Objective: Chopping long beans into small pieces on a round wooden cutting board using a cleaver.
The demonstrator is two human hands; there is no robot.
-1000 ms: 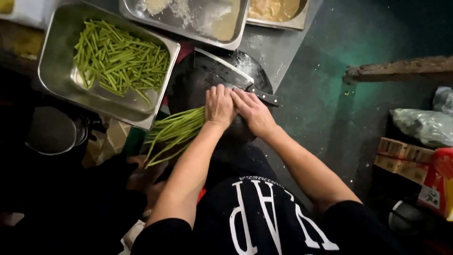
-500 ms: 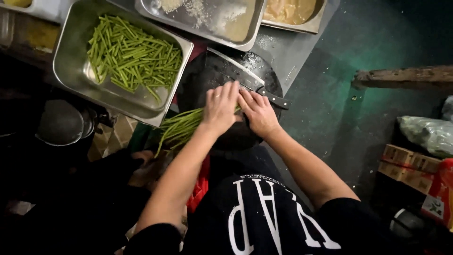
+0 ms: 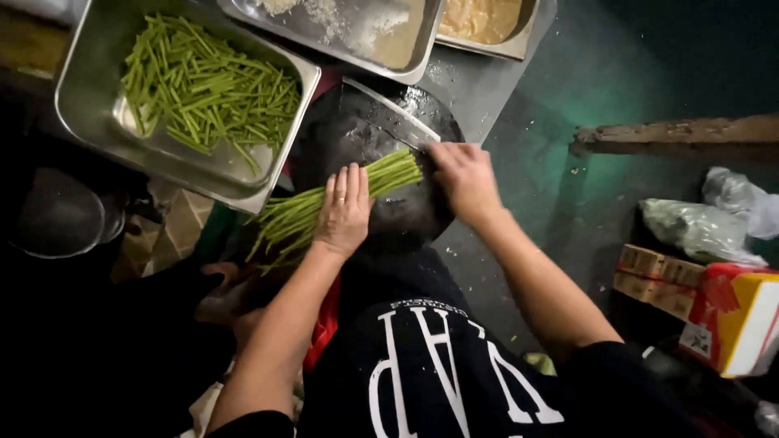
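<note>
Left hand [image 3: 345, 212] flat, pressing bundle of long green stalks [image 3: 324, 207] onto round dark chopping block [image 3: 357, 134]; right hand [image 3: 462, 174] beside it grips broad steel cleaver [image 3: 388, 115].

The right hand [image 3: 464, 180] is now drawn apart from the left hand [image 3: 344, 209], where earlier both lay together. The cleaver [image 3: 388, 115] blade is uncovered, and more of the green stalks [image 3: 341, 196] is exposed between them.

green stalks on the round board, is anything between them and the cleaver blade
Nothing visible. The cleaver, gripped by the right hand, has its edge right at the cut ends of the green stalks, which the left hand presses onto the dark round board.
</note>
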